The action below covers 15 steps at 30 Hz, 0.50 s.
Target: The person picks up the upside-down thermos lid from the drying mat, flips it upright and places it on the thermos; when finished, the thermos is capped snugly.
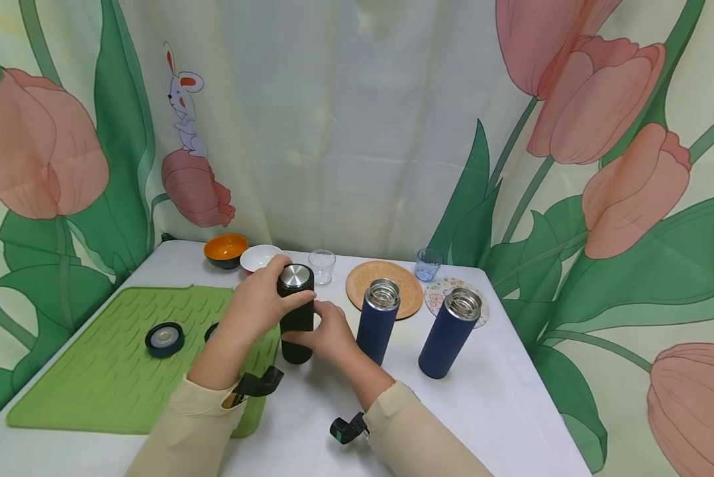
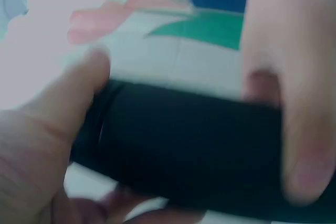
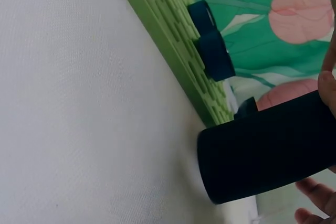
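Note:
A black thermos bottle [image 1: 297,322] with a silver-topped lid [image 1: 296,275] stands upright between both hands, its base close over the table beside the green mat [image 1: 112,391]. My left hand [image 1: 260,299] grips it around the lid from the left. Lower down, my right hand [image 1: 332,334] holds the body from the right side. The left wrist view shows the dark bottle [image 2: 184,145] with a thumb and fingers at its lid end. In the right wrist view the lower part of the bottle [image 3: 262,150] reaches past the mat's edge.
Two navy bottles without lids, one nearer [image 1: 378,324] and one farther right [image 1: 446,341], stand on the right. A dark lid [image 1: 164,340] lies on the mat; another is partly behind my left arm. Bowls, glasses, an orange round plate [image 1: 361,278] and a floral mat line the back.

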### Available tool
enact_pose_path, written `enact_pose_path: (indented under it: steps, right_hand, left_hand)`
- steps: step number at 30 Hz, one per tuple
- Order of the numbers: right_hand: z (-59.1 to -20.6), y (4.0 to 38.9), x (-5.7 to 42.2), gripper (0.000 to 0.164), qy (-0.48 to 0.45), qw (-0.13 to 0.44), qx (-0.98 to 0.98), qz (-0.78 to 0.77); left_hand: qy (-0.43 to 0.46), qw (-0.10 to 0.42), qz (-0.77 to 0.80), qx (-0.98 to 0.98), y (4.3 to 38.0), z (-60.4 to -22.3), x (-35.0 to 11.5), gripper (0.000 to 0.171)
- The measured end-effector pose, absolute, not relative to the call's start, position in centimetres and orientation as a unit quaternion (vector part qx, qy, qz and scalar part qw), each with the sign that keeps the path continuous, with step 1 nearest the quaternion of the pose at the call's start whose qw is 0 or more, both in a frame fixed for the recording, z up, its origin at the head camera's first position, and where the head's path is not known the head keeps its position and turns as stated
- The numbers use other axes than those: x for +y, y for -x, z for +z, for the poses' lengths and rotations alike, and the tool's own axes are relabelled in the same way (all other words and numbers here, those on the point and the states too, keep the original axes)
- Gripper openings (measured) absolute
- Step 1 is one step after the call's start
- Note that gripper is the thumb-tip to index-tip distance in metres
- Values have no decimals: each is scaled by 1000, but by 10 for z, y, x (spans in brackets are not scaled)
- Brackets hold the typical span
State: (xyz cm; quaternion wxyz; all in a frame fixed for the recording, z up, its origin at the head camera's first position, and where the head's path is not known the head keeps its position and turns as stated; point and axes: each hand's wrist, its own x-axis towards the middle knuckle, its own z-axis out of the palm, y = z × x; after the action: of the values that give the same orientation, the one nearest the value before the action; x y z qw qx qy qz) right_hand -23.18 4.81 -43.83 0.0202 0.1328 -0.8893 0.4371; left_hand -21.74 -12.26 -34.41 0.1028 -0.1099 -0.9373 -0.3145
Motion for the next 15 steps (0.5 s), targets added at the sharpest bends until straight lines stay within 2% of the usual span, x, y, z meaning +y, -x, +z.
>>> enact_pose_path:
  steps: [5, 9, 12, 15]
  right_hand:
    - [-440, 229, 48, 54, -123, 22, -886, 448]
    - [-440, 231, 46, 54, -132, 23, -885, 445]
    - [-440, 230, 45, 58, -130, 18, -887, 443]
    - [-439, 230, 46, 61, -124, 16, -887, 445]
  left_hand:
    - [190, 24, -333, -923, 232, -342, -147, 67]
    - [200, -7, -357, -912, 231, -339, -154, 73]
    - [159, -6, -379, -912, 222, -338, -146, 83]
    - [95, 20, -384, -918, 212, -338, -131, 94]
